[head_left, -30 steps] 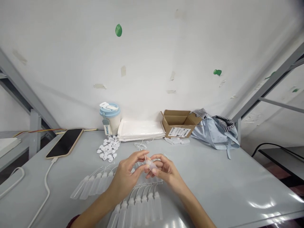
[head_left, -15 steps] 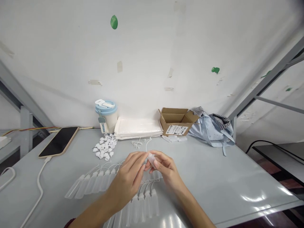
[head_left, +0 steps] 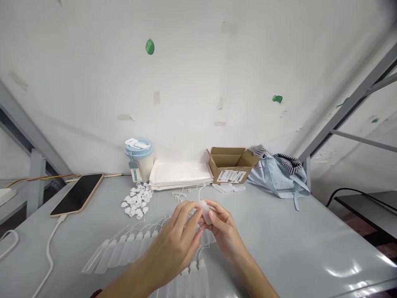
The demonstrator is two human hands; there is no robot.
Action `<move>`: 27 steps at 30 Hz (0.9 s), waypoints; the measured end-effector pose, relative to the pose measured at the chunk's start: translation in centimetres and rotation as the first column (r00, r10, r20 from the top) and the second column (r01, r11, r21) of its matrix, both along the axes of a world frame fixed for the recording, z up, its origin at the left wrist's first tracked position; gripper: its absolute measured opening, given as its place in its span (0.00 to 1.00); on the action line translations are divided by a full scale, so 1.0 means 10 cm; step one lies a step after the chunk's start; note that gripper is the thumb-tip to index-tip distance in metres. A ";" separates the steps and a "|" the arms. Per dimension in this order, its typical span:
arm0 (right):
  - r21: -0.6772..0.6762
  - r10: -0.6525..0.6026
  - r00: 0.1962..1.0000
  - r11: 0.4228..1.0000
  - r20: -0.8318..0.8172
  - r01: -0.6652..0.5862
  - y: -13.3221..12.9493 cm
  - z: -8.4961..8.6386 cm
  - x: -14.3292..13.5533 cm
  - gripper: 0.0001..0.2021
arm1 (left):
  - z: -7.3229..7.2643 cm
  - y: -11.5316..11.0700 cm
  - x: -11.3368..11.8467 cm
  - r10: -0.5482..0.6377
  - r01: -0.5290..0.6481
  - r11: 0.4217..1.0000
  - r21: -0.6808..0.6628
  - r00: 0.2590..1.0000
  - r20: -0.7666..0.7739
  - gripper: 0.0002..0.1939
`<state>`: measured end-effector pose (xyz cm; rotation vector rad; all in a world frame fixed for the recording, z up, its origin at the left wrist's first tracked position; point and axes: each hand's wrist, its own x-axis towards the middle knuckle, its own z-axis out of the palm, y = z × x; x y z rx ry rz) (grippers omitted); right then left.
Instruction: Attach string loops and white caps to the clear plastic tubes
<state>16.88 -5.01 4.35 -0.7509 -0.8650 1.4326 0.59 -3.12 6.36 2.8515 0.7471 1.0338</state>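
Near the middle of the table, a small translucent white tube [head_left: 206, 214] with a thin white cord rising from its top is between my two hands. My right hand [head_left: 223, 225] is closed round the tube's body. The fingers of my left hand [head_left: 180, 236] pinch at its top end, beside the cord. Capped translucent tubes [head_left: 124, 250] with cords lie in a row left of my left hand, and another row [head_left: 194, 279] lies below the hands, partly hidden by my left forearm. Loose white caps [head_left: 136, 200] form a pile beyond the left row.
At the back stand a cup with a blue lid [head_left: 139, 159], stacked white packets [head_left: 180, 174], an open cardboard box [head_left: 231, 167] and a light blue cloth bag [head_left: 276, 176]. Short white pieces [head_left: 228, 188] lie before the box. A phone [head_left: 77, 194] with a white cable is at left.
The view has tilted up slightly, so the table things sit lower. The held tube is now more upright, and my left fingers have shifted round its top.
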 end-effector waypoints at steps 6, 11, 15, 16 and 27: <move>0.018 0.016 1.000 1.000 0.027 -0.016 -0.02 0.00 0.01 0.14 | 0.04 0.01 0.02 -0.046 0.058 0.991 -0.119 0.994 0.104 0.18; 0.041 0.026 0.996 0.999 0.089 -0.030 -0.03 0.00 0.02 0.13 | 0.03 -0.01 0.04 0.001 0.035 0.968 -0.247 0.990 0.143 0.22; 0.053 0.029 0.993 0.998 0.114 -0.035 -0.02 -0.01 0.01 0.12 | 0.01 -0.04 0.10 0.073 -0.041 0.952 -0.302 0.993 0.097 0.27; 0.053 0.029 0.993 0.998 0.117 -0.035 -0.02 -0.01 0.00 0.12 | 0.00 -0.04 0.12 0.089 -0.060 0.953 -0.297 0.993 0.083 0.27; 0.070 -0.027 0.973 0.998 0.231 0.011 0.03 0.02 0.19 0.20 | -0.02 -0.05 0.18 0.079 -0.057 0.965 -0.255 0.994 0.073 0.22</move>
